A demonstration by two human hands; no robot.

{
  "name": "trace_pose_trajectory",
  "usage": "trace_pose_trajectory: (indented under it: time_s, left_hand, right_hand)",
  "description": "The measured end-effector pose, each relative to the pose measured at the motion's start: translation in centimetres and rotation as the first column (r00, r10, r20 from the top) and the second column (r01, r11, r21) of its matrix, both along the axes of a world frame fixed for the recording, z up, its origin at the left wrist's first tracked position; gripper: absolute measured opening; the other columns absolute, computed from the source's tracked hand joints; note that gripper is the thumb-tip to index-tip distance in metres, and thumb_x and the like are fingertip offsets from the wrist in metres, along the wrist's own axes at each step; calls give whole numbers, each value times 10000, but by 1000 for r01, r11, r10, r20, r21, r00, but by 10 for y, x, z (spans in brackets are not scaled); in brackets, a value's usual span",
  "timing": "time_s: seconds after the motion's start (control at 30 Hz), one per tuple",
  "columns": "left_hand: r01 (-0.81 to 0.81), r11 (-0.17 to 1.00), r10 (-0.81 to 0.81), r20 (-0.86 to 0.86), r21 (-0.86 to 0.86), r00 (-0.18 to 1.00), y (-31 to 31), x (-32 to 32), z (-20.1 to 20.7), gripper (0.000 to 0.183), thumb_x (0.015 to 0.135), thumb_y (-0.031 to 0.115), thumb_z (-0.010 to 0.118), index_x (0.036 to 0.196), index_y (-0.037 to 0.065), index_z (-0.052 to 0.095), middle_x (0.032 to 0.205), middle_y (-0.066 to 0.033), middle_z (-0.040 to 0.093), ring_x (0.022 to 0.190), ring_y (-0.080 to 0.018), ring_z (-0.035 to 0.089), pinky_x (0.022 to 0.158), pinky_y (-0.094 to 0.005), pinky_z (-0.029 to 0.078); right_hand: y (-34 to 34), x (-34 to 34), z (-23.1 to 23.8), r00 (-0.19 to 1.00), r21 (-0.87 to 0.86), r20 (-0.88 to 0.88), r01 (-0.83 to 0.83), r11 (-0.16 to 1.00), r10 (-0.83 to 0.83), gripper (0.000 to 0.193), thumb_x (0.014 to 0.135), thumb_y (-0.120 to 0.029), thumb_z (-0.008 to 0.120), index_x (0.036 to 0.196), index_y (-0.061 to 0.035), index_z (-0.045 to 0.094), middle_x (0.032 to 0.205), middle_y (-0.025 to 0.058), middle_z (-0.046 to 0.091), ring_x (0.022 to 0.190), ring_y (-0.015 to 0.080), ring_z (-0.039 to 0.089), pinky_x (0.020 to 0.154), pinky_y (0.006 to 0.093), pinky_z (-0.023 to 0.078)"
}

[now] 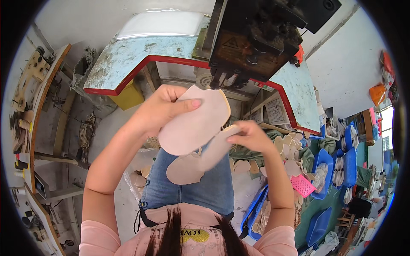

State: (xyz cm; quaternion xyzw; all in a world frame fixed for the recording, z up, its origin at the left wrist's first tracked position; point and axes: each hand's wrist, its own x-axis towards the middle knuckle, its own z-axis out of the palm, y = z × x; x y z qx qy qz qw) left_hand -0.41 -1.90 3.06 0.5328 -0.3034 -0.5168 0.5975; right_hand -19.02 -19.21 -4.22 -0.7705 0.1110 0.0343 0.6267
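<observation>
My left hand (168, 109) is closed on a pale pink, rounded flat piece (194, 123) that looks like a shoe part with a tan edge. Its thumb lies on top, and the piece's far end is right at the foot of a dark machine head (256, 47). In my right hand (252, 135) is a second pale piece (218, 147), pinched at its upper end and blurred by motion. This one hangs close by the first, over my lap. Another pale piece (183, 170) rests on my jeans, partly covered by the second.
A worn, light blue table (162, 47) with a red edge curves around the machine. Piles of similar pieces (290, 145) lie at the right, near blue baskets (322, 168) and a pink basket (304, 184). Wooden shelving (47, 106) stands at the left, and a yellow bin (130, 96) under the table.
</observation>
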Motion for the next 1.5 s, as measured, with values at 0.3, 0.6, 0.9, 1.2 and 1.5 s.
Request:
trace_pose_trajectory:
  time_s: [0.3, 0.6, 0.9, 1.2, 1.5]
  left_hand:
    - [-105, 990, 81, -215, -98, 973, -2, -28, -22, 209, 776, 142, 588, 931, 3, 579, 827, -48, 612, 702, -77, 563, 645, -220, 452]
    - [-120, 987, 96, -200, -111, 975, -6, -29, -25, 174, 774, 132, 587, 897, 10, 588, 802, -37, 611, 705, -67, 554, 641, -216, 441]
    - [-263, 953, 221, -249, -148, 943, 12, -31, -35, 156, 790, 123, 564, 920, 37, 558, 792, -21, 599, 684, -63, 550, 613, -206, 438]
    - [-238, 960, 182, -318, -149, 931, 16, -58, -44, 187, 799, 96, 545, 975, 35, 538, 857, -43, 599, 711, -90, 569, 559, -212, 466]
    - [-330, 937, 297, -230, -118, 927, 29, -33, -48, 179, 808, 80, 521, 981, 37, 529, 831, -35, 597, 674, -81, 562, 595, -202, 451]
  right_hand:
    - [-36, -23, 57, 911, 71, 142, 380, 922, -386, 151, 698, -121, 638, 767, -24, 546, 670, 6, 564, 582, 59, 518, 527, 192, 411]
    - [-37, -31, 65, 877, -45, 199, 454, 890, -437, 144, 724, -136, 616, 773, -28, 533, 661, 5, 555, 566, 49, 505, 506, 176, 393]
    - [-40, 13, 97, 885, -171, 266, 433, 885, -381, 134, 711, -100, 616, 773, -2, 550, 662, 22, 571, 559, 56, 514, 508, 180, 402]
    - [-49, 55, 121, 862, -288, 465, 363, 886, -202, 110, 703, -92, 617, 757, -2, 588, 608, -37, 519, 530, 13, 433, 472, 167, 340]
    - [-47, 71, 119, 887, -318, 438, 304, 898, -145, 45, 716, -51, 580, 738, -14, 590, 546, -81, 416, 486, -8, 353, 441, 158, 306]
